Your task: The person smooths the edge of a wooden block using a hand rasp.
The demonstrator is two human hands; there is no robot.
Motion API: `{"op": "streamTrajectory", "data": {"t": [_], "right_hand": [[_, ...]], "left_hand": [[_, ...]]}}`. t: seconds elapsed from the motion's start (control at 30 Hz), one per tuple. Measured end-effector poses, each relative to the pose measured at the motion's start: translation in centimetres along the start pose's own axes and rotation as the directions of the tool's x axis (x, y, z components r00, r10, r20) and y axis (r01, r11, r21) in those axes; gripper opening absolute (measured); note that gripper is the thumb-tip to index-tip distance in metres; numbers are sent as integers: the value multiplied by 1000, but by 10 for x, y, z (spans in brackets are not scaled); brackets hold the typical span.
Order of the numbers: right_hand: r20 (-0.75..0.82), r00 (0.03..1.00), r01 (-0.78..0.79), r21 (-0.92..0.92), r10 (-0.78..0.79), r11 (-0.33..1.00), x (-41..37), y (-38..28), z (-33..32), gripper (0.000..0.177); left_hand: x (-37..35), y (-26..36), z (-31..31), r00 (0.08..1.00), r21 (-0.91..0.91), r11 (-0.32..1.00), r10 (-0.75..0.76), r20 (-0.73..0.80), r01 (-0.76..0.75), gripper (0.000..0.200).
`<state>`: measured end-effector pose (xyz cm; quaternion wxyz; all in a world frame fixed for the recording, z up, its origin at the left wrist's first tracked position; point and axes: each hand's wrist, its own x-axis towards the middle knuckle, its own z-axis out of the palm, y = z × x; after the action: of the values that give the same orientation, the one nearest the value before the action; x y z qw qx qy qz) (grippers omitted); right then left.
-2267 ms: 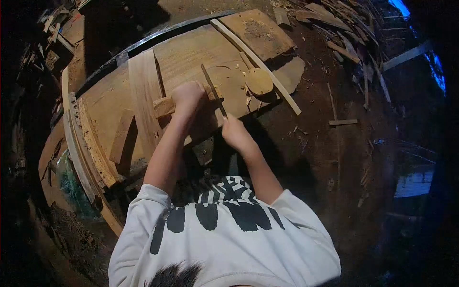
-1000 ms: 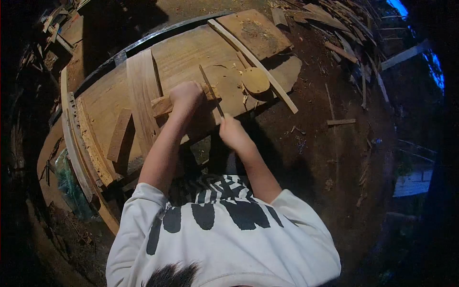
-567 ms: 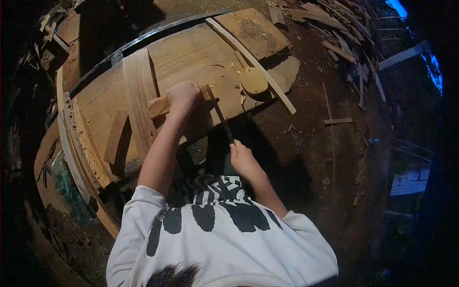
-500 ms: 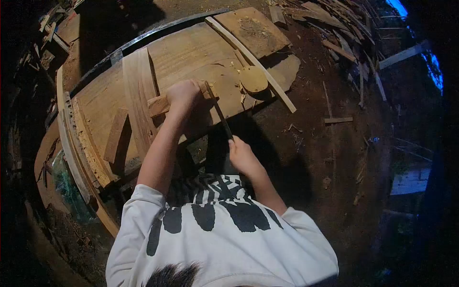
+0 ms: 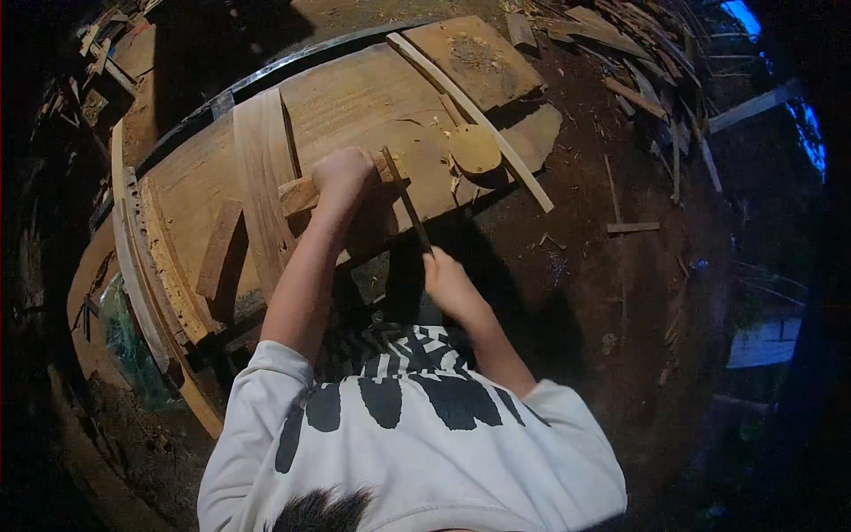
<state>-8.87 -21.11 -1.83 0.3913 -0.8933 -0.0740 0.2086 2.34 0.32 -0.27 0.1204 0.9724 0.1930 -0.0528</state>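
My left hand (image 5: 346, 173) is closed over a short wooden block (image 5: 299, 195) on the workbench (image 5: 346, 97). From my right hand (image 5: 446, 271), closed around its near end, a long thin dark tool (image 5: 409, 202) reaches up to the block's right end, just right of my left hand. Whether it is a file or a saw I cannot make out. Under my left hand the block's middle is hidden. A wide pale board (image 5: 261, 168) lies on the bench at the block's left end, and a round-ended wooden piece (image 5: 475, 149) lies to the right.
Another wooden block (image 5: 221, 248) rests on the bench's left part. A long narrow strip (image 5: 496, 137) crosses the right side beside a square board (image 5: 470, 58). Scrap wood (image 5: 612, 53) is heaped on the ground at the upper right. Green plastic (image 5: 133, 346) lies at the lower left.
The view has shifted slightly, so the bench and its pieces appear a little further right. Both hands keep their holds, and the tool still meets the block's right end.
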Motion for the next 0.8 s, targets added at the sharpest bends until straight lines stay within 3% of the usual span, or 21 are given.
{"op": "streamTrajectory", "data": {"t": [0.07,0.17,0.33,0.43,0.57,0.63,0.73,0.8], "right_hand": [[2,999,-40,2,40,999,-4,5,0,27],[-70,996,55,-1,-55,998,15,10,5,26],[-18,995,96,-39,-97,995,71,-34,8,25],[-43,985,164,-16,-165,986,74,-25,12,24],[-53,993,106,2,-106,994,20,-7,1,24],[23,999,-30,32,29,999,-3,-7,-8,25],[49,999,-14,27,13,1000,-2,-7,-8,26],[19,999,28,33,-29,999,18,-9,0,25]], "left_hand": [[5,-2,3,1000,19,1000,21,13,-21,37],[4,-6,13,997,46,996,74,-13,-74,39],[2,-4,6,991,32,993,117,-58,-115,39],[4,-4,4,995,68,993,93,39,-95,33],[0,-4,5,988,88,984,154,-6,-152,33],[4,-6,9,989,78,986,147,-6,-147,33],[8,-6,16,995,44,995,92,-35,-91,34],[3,-3,7,994,88,990,108,29,-110,36]]}}
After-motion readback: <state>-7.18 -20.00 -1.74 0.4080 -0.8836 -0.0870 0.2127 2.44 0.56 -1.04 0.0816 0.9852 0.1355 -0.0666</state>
